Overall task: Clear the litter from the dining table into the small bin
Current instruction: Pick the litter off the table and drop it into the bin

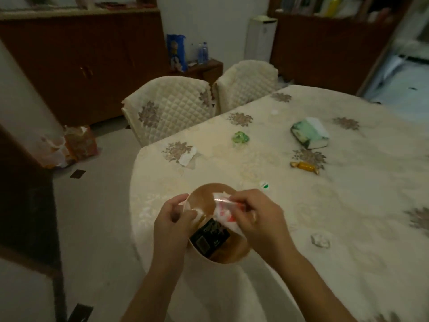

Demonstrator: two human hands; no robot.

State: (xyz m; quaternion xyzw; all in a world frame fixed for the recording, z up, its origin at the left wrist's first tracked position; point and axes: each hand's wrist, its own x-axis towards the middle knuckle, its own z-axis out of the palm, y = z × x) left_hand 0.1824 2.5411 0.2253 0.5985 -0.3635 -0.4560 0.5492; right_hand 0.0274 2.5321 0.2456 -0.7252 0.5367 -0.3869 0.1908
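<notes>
A small cream bin [204,198] with a brown inside is held over the near corner of the dining table [348,205]. My left hand [173,221] grips its left rim. My right hand [257,217] is shut on a red and white plastic wrapper [222,211] over the bin's mouth. A black packet [209,237] lies inside the bin. On the cloth lie a white torn paper [186,156], a green crumpled wrapper [240,137], a gold candy [304,166], a small green and white scrap [264,185] and a clear crumpled wrapper [320,240].
A green tissue pack [310,133] lies further back on the table. Two quilted chairs [171,108] stand at the far side. An orange bag [80,142] sits on the floor to the left, below a dark wooden cabinet [81,61].
</notes>
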